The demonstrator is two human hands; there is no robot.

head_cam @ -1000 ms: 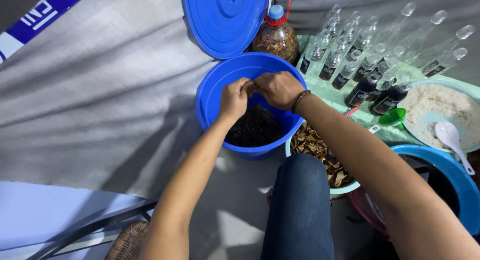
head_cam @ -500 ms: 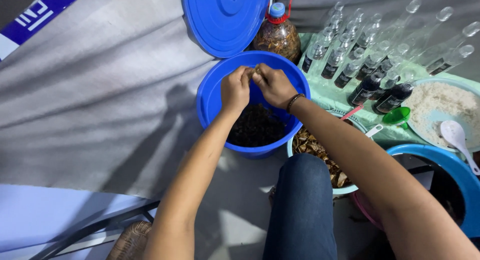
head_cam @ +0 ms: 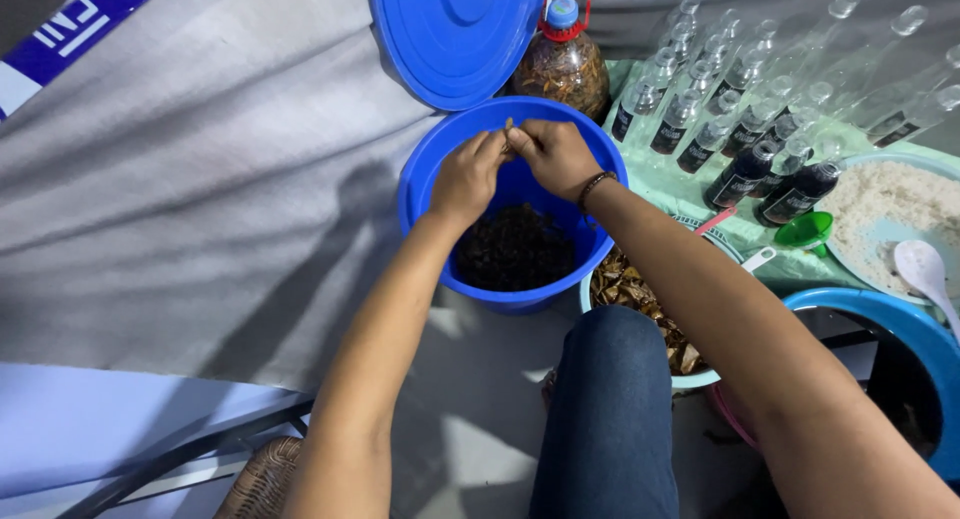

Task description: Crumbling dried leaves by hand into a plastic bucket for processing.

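Both hands are raised over a blue bucket that holds a dark mass of small dried pieces. My left hand and my right hand meet fingertip to fingertip above the bucket's far rim, pinching a small pale brown piece between them. A dark bead bracelet circles my right wrist. The bucket's blue lid leans upright behind it.
A plastic bottle with a red cap ring stands behind the bucket. Several small glass bottles lie on a green mat at right. A bowl of brown dried pieces, a green funnel, a plate of white grains with a spoon and a blue basin sit nearby. My knee is in front.
Both hands have lifted out of the bucket's contents and drawn toward its far rim, fingertips now pinching a small piece together.
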